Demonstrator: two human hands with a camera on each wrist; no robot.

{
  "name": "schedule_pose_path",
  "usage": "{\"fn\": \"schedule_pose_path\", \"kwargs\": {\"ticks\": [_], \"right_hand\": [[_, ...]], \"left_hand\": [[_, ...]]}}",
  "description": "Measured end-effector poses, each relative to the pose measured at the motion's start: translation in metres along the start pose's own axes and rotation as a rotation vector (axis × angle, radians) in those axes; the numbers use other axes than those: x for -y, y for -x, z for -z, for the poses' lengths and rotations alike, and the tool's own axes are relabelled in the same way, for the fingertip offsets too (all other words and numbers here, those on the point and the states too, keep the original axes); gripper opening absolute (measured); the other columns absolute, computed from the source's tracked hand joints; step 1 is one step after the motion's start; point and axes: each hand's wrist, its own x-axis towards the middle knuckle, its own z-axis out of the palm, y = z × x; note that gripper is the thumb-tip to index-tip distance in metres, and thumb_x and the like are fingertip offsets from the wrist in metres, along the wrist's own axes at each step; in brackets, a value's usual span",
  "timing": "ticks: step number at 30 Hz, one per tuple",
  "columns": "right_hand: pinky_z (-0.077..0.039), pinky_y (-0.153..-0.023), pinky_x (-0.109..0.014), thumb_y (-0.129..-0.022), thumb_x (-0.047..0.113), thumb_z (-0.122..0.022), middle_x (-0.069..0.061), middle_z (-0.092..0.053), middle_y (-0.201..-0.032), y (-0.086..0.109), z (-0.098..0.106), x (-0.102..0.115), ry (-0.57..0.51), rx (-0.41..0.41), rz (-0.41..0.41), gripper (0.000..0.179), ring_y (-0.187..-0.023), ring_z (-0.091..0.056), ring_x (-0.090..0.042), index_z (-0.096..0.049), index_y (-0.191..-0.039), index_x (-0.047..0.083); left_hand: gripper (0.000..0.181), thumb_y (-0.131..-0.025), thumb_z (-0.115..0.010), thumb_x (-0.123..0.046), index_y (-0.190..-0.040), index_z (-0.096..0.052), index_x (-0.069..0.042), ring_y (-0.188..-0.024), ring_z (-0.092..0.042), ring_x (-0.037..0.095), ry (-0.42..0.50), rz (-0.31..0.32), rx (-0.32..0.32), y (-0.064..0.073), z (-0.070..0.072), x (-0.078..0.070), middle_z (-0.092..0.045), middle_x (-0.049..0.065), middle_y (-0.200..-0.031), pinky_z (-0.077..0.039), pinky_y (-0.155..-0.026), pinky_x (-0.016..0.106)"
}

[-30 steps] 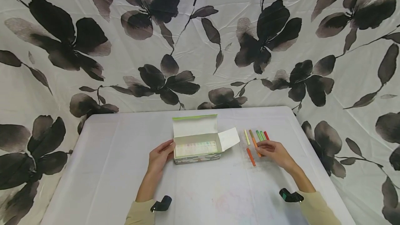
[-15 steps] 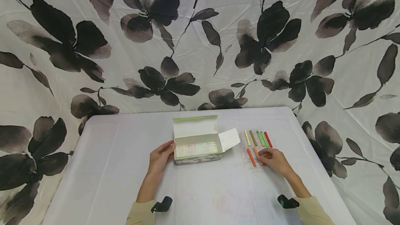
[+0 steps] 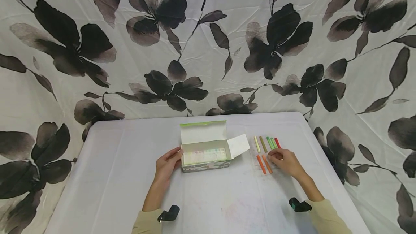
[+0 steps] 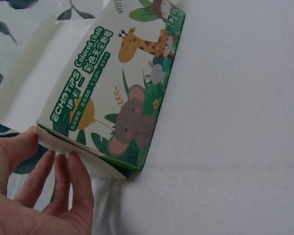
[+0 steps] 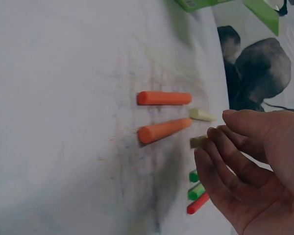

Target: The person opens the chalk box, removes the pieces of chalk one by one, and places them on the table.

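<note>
My left hand (image 3: 168,165) grips the left end of the open chalk box (image 3: 205,165), thumb at the upper corner and fingers against the end panel. In the left wrist view, the box front shows a printed elephant and giraffe. My right hand (image 3: 286,161) hovers at the chalk sticks with loosely bent fingers and holds nothing. Just left of it lie two sticks, a red-orange chalk (image 3: 261,164) and an orange chalk (image 3: 267,164). Behind them are a pale yellow chalk (image 3: 257,144), an olive chalk (image 3: 263,144), two green chalks (image 5: 196,192) and a red chalk (image 5: 198,203), partly hidden by the hand.
The box lid (image 3: 203,133) stands raised at the back, and a side flap (image 3: 238,145) sticks out right toward the chalks. Faint chalk smudges mark the white-covered table (image 3: 208,205). A floral cloth (image 3: 227,53) hangs behind the table.
My right hand drew the orange chalk toward me, set it beside the red-orange one and let go. It then moved slightly back toward the rear row. The left hand stayed on the box.
</note>
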Motion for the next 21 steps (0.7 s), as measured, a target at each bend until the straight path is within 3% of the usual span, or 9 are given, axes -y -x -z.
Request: {"fn": "schedule_pose_path", "kwargs": {"ticks": [5, 13, 21], "right_hand": [[-0.054, -0.066, -0.026, -0.098, 0.009, -0.071, -0.01, -0.073, -0.09, -0.013, 0.01, 0.011, -0.006, -0.03, 0.05, 0.014, -0.082, -0.069, -0.022, -0.071, -0.104, -0.004], [-0.054, -0.063, -0.027, -0.098, 0.009, -0.071, -0.009, -0.073, -0.089, -0.03, 0.022, 0.043, -0.003, -0.056, 0.148, 0.011, -0.081, -0.07, -0.026, -0.072, -0.102, -0.001], [-0.059, -0.078, -0.036, -0.098, 0.015, -0.073, -0.007, -0.073, -0.095, -0.046, 0.02, 0.075, -0.011, -0.036, 0.222, 0.014, -0.087, -0.07, -0.024, -0.073, -0.104, 0.002]], "left_hand": [[0.044, -0.096, -0.076, -0.021, -0.134, -0.066, -0.001, -0.099, -0.069, 0.02, 0.003, -0.002, -0.001, 0.001, 0.0, 0.001, -0.071, 0.01, -0.117, -0.057, -0.076, 0.02], [0.045, -0.095, -0.077, -0.021, -0.135, -0.065, -0.002, -0.09, -0.069, 0.011, -0.007, 0.002, 0.004, 0.002, -0.001, 0.0, -0.07, 0.013, -0.123, -0.056, -0.077, 0.02], [0.047, -0.095, -0.077, -0.022, -0.135, -0.065, -0.002, -0.092, -0.069, 0.013, -0.004, 0.001, 0.009, 0.003, 0.0, 0.0, -0.07, 0.011, -0.121, -0.056, -0.077, 0.019]]}}
